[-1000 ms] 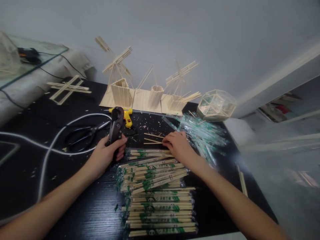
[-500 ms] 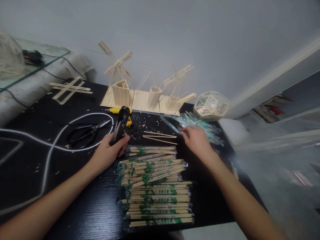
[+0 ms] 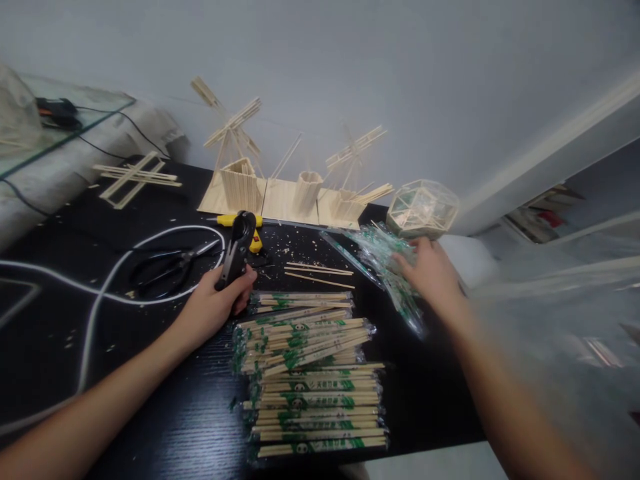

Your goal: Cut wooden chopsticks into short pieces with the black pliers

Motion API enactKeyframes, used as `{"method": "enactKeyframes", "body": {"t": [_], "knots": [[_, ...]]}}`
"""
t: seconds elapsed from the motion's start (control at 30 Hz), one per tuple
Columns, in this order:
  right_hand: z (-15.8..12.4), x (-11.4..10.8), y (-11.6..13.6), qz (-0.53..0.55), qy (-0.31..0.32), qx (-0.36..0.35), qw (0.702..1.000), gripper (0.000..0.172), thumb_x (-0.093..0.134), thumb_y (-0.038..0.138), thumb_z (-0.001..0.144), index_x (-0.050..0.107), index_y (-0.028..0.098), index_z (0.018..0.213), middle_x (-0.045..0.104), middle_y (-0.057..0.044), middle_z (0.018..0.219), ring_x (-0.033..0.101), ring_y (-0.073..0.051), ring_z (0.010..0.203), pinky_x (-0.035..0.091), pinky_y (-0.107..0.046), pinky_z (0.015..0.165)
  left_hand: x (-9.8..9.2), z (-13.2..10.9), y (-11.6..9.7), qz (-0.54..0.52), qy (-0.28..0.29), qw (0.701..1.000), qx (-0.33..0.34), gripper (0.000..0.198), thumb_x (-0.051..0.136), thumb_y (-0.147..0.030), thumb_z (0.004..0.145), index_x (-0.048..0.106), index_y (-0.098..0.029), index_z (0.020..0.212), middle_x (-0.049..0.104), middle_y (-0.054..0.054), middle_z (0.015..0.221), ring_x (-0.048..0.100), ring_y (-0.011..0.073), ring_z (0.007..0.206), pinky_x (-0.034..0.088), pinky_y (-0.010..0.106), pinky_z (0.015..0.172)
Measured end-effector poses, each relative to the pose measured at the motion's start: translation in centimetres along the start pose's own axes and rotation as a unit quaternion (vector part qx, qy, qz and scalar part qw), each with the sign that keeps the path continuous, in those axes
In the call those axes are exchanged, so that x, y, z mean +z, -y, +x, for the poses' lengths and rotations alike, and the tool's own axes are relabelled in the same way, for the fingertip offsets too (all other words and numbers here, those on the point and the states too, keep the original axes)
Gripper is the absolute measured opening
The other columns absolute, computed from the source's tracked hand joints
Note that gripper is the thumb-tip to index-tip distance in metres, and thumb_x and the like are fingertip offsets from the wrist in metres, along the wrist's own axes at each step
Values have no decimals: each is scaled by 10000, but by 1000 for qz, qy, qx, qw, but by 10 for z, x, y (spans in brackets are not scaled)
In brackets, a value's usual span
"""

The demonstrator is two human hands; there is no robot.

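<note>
My left hand (image 3: 223, 297) is closed around a black-handled hand cutter (image 3: 237, 250) that points up and away. My right hand (image 3: 434, 273) is at the right side of a heap of empty clear-and-green plastic wrappers (image 3: 383, 257). Its thumb reaches over the wrappers, apart from the fingers, and the forearm is blurred. Between my arms lie several wrapped packs of chopsticks (image 3: 320, 401), stacked in rows. Just beyond them, 3 thin loose sticks (image 3: 320, 272) rest on the black table (image 3: 425, 393).
Stick-built windmill models (image 3: 240, 190) stand on wooden bases along the wall. A stick-frame polyhedron (image 3: 424, 207) sits at the back right, a stick cross (image 3: 137, 179) at the left. Black pliers (image 3: 165, 267), a yellow-handled tool (image 3: 235, 220) and a white cable (image 3: 95, 320) lie near my left hand.
My right hand has moved right, from the near left of the wrapper heap to its right side. Some wrappers have shifted left and toward me. My left hand still holds the cutter.
</note>
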State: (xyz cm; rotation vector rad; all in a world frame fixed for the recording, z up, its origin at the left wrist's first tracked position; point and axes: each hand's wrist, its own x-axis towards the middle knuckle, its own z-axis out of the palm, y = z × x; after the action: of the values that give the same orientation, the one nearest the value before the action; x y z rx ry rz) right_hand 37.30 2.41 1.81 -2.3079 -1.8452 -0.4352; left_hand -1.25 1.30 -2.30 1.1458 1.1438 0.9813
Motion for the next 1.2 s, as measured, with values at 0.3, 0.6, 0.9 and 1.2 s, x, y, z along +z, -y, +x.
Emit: {"method": "enactKeyframes", "body": {"t": [0.3,0.6,0.9,1.2], "knots": [[-45,-24,89,242,194,-241,920,109,681,259,926,691,197,1015,708,-87,1029,651,-257,980,489,-383,890,2,0,0,38,-10,999,13,286,713,-450,812,585,-202,752,509,-39,566,453,118,474,389,237,476],[-49,-20,148,203,305,-350,862,172,639,97,909,682,162,1062,719,-107,1074,681,-262,994,482,-338,815,0,-5,1,195,-50,976,85,231,722,-437,788,713,-208,819,639,-8,662,569,190,649,432,258,634],[-51,-16,143,201,295,-363,861,262,497,19,903,619,124,1110,688,-145,1057,649,-255,949,481,-352,811,-2,-8,2,275,-24,951,139,206,620,-406,881,677,-208,873,682,9,772,595,194,708,433,270,676],[-30,-36,126,493,243,-170,818,102,511,277,979,570,194,980,638,-16,789,636,-162,715,532,-302,672,-11,-6,-5,388,-94,889,226,141,603,-339,868,588,-207,822,567,-16,708,518,159,634,386,269,627]]}}
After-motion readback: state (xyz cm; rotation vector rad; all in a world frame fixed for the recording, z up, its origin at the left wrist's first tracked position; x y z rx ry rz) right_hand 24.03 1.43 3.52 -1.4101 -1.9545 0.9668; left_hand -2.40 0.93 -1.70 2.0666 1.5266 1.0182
